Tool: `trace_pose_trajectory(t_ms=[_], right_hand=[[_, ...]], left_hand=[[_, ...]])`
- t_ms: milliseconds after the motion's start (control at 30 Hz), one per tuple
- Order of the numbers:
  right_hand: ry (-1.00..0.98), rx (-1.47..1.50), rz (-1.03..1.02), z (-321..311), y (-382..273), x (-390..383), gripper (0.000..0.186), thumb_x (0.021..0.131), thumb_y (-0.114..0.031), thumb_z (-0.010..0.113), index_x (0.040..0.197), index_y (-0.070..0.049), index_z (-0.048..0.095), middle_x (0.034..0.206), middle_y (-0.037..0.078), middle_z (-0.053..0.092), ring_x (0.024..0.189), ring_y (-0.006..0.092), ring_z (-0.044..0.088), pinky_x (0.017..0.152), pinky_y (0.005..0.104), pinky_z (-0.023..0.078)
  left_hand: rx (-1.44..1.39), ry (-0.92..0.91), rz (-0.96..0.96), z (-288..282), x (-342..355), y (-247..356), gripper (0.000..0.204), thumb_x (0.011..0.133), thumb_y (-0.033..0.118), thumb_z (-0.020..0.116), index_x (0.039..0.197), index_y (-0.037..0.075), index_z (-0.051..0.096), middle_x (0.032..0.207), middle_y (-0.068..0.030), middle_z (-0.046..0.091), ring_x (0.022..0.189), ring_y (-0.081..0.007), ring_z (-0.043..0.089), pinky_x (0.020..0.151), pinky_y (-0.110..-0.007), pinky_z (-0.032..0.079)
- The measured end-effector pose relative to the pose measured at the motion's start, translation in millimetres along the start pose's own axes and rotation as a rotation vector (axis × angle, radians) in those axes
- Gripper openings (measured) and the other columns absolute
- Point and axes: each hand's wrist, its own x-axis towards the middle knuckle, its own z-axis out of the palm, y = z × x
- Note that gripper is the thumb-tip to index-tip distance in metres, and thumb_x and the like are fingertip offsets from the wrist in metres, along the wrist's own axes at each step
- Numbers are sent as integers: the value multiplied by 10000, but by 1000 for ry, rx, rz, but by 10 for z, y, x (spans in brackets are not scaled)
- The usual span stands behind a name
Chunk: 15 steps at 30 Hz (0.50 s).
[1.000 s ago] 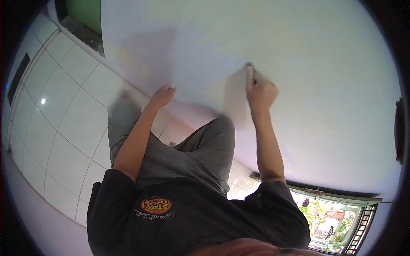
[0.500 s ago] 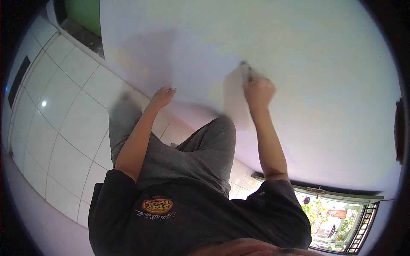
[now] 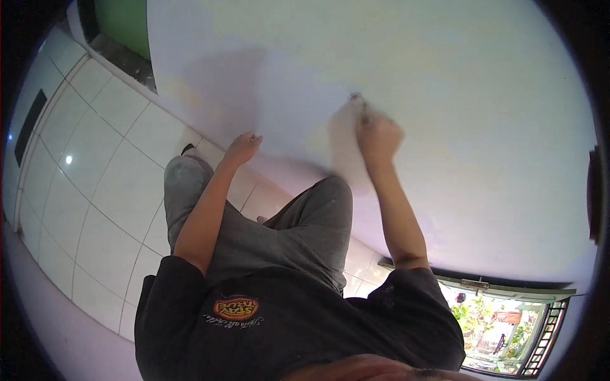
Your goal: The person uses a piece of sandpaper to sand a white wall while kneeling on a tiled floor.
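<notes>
Raised before a pale wall (image 3: pixel 483 140), my right hand (image 3: pixel 379 141) is closed, its knuckles smeared by motion. A small dark-tipped thing (image 3: pixel 356 97) juts out past its fingers toward the wall, too blurred to name. The hand's shadow falls on the wall just left of it. My left hand (image 3: pixel 243 149) is curled closed near the wall's foot, above my left knee. Whatever its fingers may hold is too small to make out. The wall shows patchy lilac, yellowish and greenish paint.
White floor tiles (image 3: pixel 108 184) spread at the left. My bent legs in grey trousers (image 3: pixel 318 209) are close to the wall. A green panel (image 3: pixel 124 28) stands in an opening at the upper left. An open window (image 3: pixel 492 324) with plants outside is at the lower right.
My right hand has shifted slightly left and down along the wall, with the dark tip moving left. My left hand has dropped a little. My left knee has also shifted slightly.
</notes>
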Motion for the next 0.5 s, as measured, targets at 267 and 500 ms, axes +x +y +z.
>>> trace_pose_trajectory(t_ms=[267,500], right_hand=[[-375,544,411,212,-247,-938,373,973,-383,575,1007,-49,739,860,190,708,751,383,686,660,447,531],[-671,1120,831,939,-592,-2279,376,1010,-333,506,935,-34,722,748,114,621,674,205,595,596,355,450]], left_hand=[[54,-41,-67,-62,-105,107,454,968,445,533,995,7,648,995,-192,684,970,-357,651,871,-459,486],[127,-8,7,182,-52,-57,455,968,434,542,1035,2,667,970,-160,721,925,-313,679,863,-431,507]])
